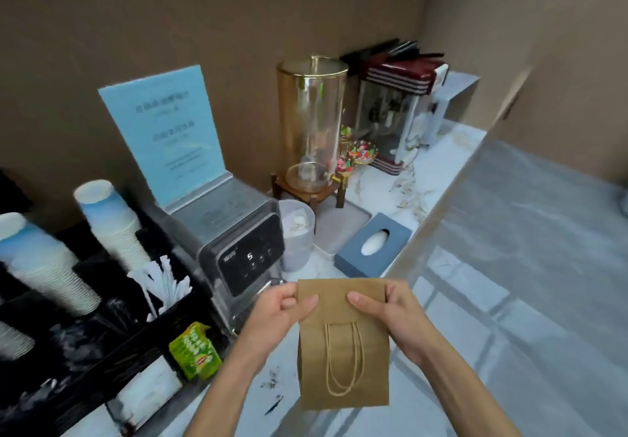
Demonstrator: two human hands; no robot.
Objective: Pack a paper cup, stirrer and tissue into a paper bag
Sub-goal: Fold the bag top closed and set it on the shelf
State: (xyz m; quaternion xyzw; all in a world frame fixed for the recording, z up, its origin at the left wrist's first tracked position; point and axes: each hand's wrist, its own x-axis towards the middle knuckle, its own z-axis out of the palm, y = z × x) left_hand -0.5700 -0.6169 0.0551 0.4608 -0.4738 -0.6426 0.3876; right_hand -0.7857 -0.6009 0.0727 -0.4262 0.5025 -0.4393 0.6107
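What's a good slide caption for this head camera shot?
Both hands, left and right, hold a flat folded paper bag above the marble counter.

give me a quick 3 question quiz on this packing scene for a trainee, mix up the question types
1. True or false: the paper bag is still folded flat.
2. What holds the bag? A) left hand only B) both hands at its top corners C) it lies on the counter
3. Fill in: the tissue box sits to the ___ of the water machine.

Key:
1. True; its handles lie flat against it.
2. B: left hand and right hand.
3. right
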